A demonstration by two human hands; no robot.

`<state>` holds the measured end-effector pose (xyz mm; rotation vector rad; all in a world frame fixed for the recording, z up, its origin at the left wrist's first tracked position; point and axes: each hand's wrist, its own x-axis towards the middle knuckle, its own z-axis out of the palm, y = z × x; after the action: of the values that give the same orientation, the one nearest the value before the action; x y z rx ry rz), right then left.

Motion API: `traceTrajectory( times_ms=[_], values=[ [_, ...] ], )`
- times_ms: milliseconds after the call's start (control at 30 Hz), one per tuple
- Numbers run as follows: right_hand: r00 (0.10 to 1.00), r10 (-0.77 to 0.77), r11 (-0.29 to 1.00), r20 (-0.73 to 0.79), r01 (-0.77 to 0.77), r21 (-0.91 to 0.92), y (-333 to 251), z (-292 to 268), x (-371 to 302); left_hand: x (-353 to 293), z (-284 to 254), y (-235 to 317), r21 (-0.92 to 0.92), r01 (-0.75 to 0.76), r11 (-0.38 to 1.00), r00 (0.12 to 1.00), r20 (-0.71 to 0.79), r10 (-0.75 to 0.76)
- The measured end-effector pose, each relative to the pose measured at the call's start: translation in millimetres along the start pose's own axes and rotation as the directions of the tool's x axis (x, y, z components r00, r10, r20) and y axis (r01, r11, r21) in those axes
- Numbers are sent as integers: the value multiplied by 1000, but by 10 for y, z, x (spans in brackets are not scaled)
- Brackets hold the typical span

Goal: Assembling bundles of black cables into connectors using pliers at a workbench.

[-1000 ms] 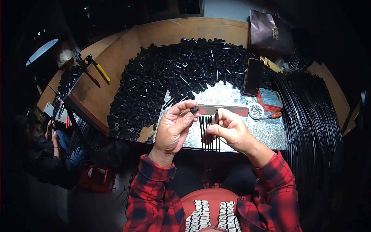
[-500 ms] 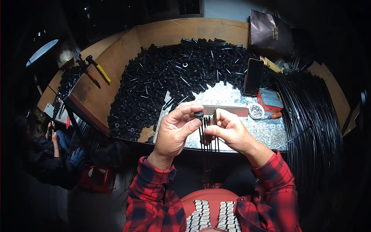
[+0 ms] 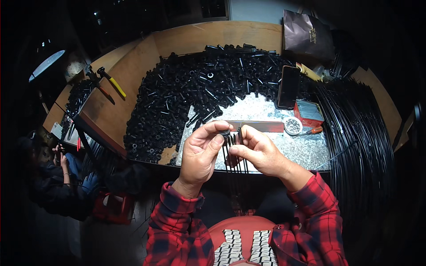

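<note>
Near the table's front edge, my left hand [image 3: 198, 150] pinches a small round black piece [image 3: 225, 133] between thumb and fingertips. My right hand [image 3: 256, 148] is closed on several thin black rods [image 3: 236, 166], which hang down past the edge, fanned slightly apart. Their upper ends meet just beside the round piece; whether any are fixed into it is too small to tell. A big heap of black tubular parts [image 3: 195, 84] lies beyond my hands.
A wooden board [image 3: 262, 127], a white bowl of small metal parts [image 3: 293, 126], a red box [image 3: 309, 114] and a phone [image 3: 288, 86] stand behind my right hand. Long black rods [image 3: 355, 128] are bundled at right. Pliers [image 3: 113, 82] hang on the left partition; another person's hands [image 3: 62, 160] are beyond.
Both hands have shifted slightly left in the picture, and the whole view has moved a little. The round piece is tilted differently and sits closer to the rod ends.
</note>
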<state>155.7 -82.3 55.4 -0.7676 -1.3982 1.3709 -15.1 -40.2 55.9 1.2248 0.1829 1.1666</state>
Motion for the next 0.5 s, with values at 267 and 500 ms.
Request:
traceTrajectory(
  times_ms=[267,500],
  values=[
    [998,8,992,60,-16,124,23,-61,15,1,-39,-21,-63,-37,997,998,41,40],
    [999,21,996,44,-25,89,1,-41,-2,7,-9,-36,-45,-58,997,998,31,59]
  ],
)
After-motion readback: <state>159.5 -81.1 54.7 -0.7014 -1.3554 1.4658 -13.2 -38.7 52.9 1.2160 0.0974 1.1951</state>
